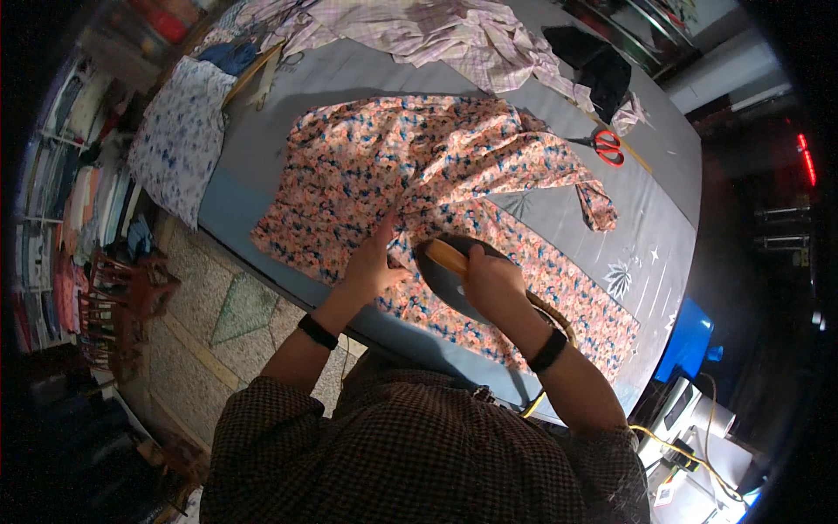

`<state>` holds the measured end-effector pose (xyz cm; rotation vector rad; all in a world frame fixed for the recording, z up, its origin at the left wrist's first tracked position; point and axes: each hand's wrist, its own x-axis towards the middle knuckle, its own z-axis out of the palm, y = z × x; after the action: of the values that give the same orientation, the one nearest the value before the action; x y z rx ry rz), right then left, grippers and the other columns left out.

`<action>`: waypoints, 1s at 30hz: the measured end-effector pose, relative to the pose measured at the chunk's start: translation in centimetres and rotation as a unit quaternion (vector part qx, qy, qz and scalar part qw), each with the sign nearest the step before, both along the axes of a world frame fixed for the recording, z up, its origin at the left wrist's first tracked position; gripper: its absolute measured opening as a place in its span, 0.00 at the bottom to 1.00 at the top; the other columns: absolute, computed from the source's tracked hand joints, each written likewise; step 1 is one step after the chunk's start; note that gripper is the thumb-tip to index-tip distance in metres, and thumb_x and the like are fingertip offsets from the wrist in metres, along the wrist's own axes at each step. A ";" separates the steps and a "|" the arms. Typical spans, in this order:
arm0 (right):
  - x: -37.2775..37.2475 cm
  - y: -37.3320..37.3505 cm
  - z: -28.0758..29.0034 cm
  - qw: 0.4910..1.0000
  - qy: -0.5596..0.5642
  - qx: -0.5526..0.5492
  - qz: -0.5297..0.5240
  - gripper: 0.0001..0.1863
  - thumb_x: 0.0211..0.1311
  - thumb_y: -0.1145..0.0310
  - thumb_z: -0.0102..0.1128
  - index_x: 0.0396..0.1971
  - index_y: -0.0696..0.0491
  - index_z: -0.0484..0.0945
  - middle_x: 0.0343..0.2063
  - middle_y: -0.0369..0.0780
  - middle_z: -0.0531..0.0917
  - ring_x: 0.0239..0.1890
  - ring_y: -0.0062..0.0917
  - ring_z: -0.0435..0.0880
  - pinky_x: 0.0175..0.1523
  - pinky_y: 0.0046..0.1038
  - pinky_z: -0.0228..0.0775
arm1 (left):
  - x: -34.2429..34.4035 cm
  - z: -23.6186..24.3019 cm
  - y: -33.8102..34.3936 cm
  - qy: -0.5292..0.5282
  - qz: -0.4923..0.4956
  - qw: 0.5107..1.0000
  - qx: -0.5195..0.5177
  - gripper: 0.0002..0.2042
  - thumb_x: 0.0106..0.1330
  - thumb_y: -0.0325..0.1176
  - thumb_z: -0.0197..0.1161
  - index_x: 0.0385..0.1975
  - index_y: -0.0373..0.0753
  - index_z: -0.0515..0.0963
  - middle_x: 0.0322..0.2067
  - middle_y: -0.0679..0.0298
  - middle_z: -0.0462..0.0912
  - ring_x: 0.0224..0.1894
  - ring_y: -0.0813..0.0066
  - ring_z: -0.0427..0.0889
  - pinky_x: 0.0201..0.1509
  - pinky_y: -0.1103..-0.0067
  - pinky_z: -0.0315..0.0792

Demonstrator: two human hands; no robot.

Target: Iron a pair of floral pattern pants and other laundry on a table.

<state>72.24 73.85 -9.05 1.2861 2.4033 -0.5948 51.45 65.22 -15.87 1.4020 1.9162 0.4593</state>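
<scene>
A pink garment with blue floral print (340, 157) lies spread on the padded table, one sleeve bent to the right. My right hand (484, 275) grips the wooden handle of a dark flat iron (436, 279), which rests on the lower part of the fabric; its cord trails right and down. My left hand (375, 262) rests on the fabric just left of the iron, fingers apart and holding nothing. Red-handled scissors (609, 148) lie beyond the sleeve.
Plaid cloth (410, 31) and black cloth (602, 74) lie along the grey table's (663, 218) far side, white printed fabric (175, 131) at its left. Stacked fabrics (57, 218) and red chairs (122, 297) stand left; a blue object (685, 341) and cords stand lower right.
</scene>
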 end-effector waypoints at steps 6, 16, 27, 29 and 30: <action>-3.9 0.3 -0.1 0.985 0.160 0.044 -0.044 0.21 0.61 0.48 0.53 0.40 0.51 0.75 0.25 0.44 0.82 0.23 0.35 0.83 0.26 0.35 0.76 | 0.1 -0.9 0.2 -0.197 0.069 0.977 -0.048 0.56 0.46 0.22 0.74 0.70 0.48 0.38 0.63 0.48 0.61 0.49 0.56 0.79 0.34 0.71 0.81; 4.5 -2.3 -1.8 0.989 0.137 0.025 -0.053 0.12 0.59 0.65 0.53 0.36 0.58 0.73 0.23 0.46 0.82 0.26 0.39 0.83 0.29 0.38 0.75 | -0.1 -1.9 0.7 -0.103 0.014 0.995 0.000 0.55 0.47 0.23 0.74 0.71 0.43 0.38 0.68 0.50 0.51 0.48 0.68 0.77 0.39 0.77 0.78; 33.5 -6.3 0.1 0.959 -0.035 0.088 -0.267 0.16 0.54 0.65 0.58 0.44 0.48 0.75 0.28 0.47 0.83 0.31 0.43 0.83 0.35 0.41 0.76 | -1.2 -4.3 0.0 -0.159 -0.042 0.979 0.122 0.55 0.49 0.17 0.70 0.71 0.48 0.36 0.70 0.52 0.48 0.62 0.60 0.63 0.36 0.79 0.74; 38.0 -7.3 -0.6 0.947 -0.041 0.113 -0.299 0.14 0.54 0.65 0.58 0.42 0.49 0.76 0.27 0.47 0.83 0.30 0.43 0.83 0.35 0.41 0.76 | -0.7 -4.6 -0.5 -0.086 -0.046 0.987 0.128 0.48 0.54 0.18 0.65 0.71 0.45 0.41 0.67 0.50 0.54 0.51 0.65 0.73 0.34 0.79 0.72; 39.9 -7.9 -1.1 0.935 -0.028 0.139 -0.324 0.13 0.54 0.65 0.58 0.40 0.50 0.76 0.26 0.48 0.83 0.30 0.44 0.83 0.34 0.42 0.76 | 0.9 -3.3 -0.4 -0.032 -0.038 0.993 0.104 0.44 0.57 0.20 0.63 0.71 0.44 0.44 0.66 0.49 0.57 0.46 0.68 0.76 0.34 0.79 0.72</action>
<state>112.19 65.94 -10.15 2.2133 2.0336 -0.3706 52.39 64.83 -19.19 1.5669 1.7989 0.6747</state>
